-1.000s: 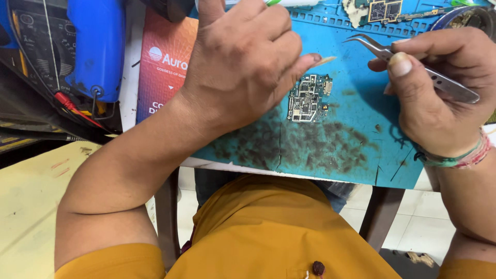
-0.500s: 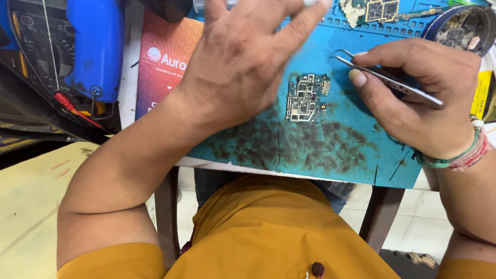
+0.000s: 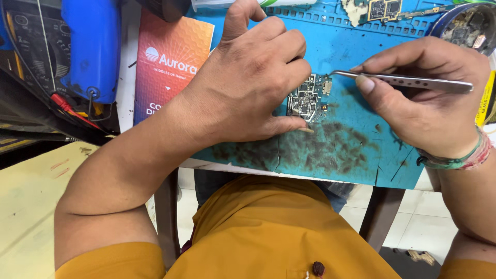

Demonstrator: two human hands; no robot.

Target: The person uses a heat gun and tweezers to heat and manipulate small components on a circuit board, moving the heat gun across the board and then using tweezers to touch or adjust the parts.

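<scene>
mat (image 3: 361, 103) blue, dark smudges | tweezers (image 3: 413, 81) silver | shirt (image 3: 268, 232) mustard
</scene>
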